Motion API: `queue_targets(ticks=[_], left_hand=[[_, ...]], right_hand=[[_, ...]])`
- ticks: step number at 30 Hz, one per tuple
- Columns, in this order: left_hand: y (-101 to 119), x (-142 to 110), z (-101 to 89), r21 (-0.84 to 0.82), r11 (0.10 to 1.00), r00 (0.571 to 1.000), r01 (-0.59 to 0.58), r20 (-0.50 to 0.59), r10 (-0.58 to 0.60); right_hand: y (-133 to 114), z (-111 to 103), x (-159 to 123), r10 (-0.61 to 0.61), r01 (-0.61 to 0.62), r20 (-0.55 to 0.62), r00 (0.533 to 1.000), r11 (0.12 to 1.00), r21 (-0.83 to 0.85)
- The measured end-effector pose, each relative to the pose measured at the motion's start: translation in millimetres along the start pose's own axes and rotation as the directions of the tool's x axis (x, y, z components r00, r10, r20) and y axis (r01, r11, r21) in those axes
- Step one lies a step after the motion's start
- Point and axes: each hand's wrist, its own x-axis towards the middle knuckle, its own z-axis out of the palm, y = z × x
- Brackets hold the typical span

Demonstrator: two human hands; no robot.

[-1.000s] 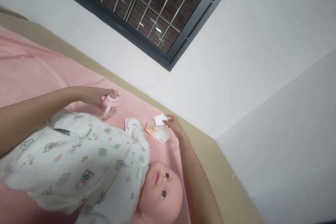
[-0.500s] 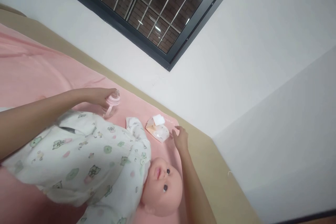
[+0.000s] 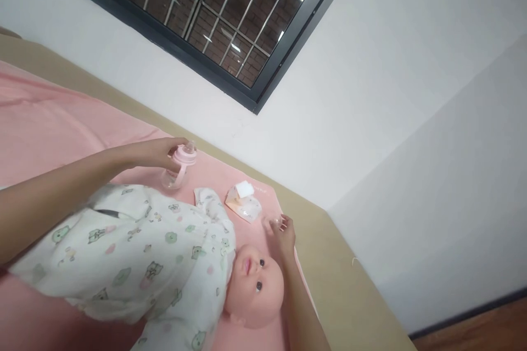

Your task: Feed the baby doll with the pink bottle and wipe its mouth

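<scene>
My left hand point(image 3: 175, 152) is closed round a clear baby bottle point(image 3: 181, 167) with a pink collar and a pink handle. The bottle leans a little, its clear nipple pointing up. My right hand point(image 3: 285, 233) pinches a small clear piece point(image 3: 277, 221) that looks like a bottle cap, low over the pink cloth. Between the hands lies a small printed plastic packet point(image 3: 242, 209) with a white flap. Close to my right forearm rests the head of a baby doll point(image 3: 256, 290), face up, dressed in a white suit point(image 3: 164, 269) with green and pink prints.
A pink sheet point(image 3: 135, 126) covers a tan padded surface point(image 3: 321, 236), whose far edge meets the white wall point(image 3: 349, 93). Above it is a dark-framed window point(image 3: 255, 98) with metal bars behind. Some brown floor point(image 3: 486, 323) shows at the lower right.
My left hand has turned and shifted the bottle slightly, showing more of it. My right fingers have curled in, and the clear piece now shows in them. The view has shifted slightly.
</scene>
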Motion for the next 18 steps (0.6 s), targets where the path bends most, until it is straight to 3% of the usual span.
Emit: queue_targets(ticks=[3, 6, 11, 14, 18], left_hand=[[25, -10, 2.1, -0.089, 0.995, 0.997, -0.052, -0.055, 0.047], [53, -24, 9.5, -0.134, 0.984, 0.989, -0.118, -0.109, 0.104], [85, -47, 18.8, -0.044, 0.972, 0.961, -0.229, -0.172, 0.218], [95, -55, 19.2, 0.008, 0.966, 0.958, -0.260, -0.123, 0.259], [100, -61, 18.0, 0.001, 0.966, 0.964, -0.257, -0.074, 0.256]], right_hand=[[-44, -10, -8, -0.067, 0.067, -0.002, 0.998, 0.994, 0.087], [-108, -16, -23, -0.187, 0.172, 0.041, 0.982, 0.958, 0.230], [-206, -13, -65, -0.456, 0.344, 0.128, 0.880, 0.802, 0.488], [-234, -4, -86, -0.527, 0.370, 0.171, 0.832, 0.759, 0.536], [-236, 11, -96, -0.546, 0.351, 0.286, 0.788, 0.779, 0.520]])
